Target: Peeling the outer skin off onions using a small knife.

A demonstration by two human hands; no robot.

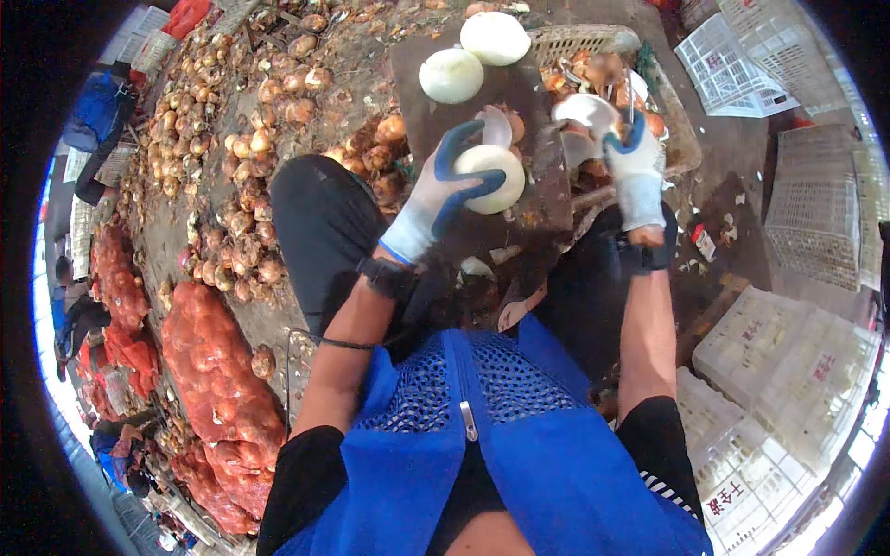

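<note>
My left hand (451,185), in a white glove with blue fingers, curls round a peeled white onion (503,190) on a dark board (417,116) in front of my knees. Two more peeled onions, a nearer one (451,76) and a farther one (494,39), sit at the board's far end. Scraps of onion skin (497,128) lie just beyond the left fingertips. To the right, my gloved right hand (638,167) is closed on a knife (631,91), its thin blade pointing away from me. A pale, curved onion layer (587,113) is beside that hand, over the basket.
A plastic basket (684,139) with brown skins stands right of the board. Unpeeled onions (243,213) cover the ground at left, near red mesh sacks (218,357). White crates (788,357) are stacked at right. Other people (93,120) are at the far left.
</note>
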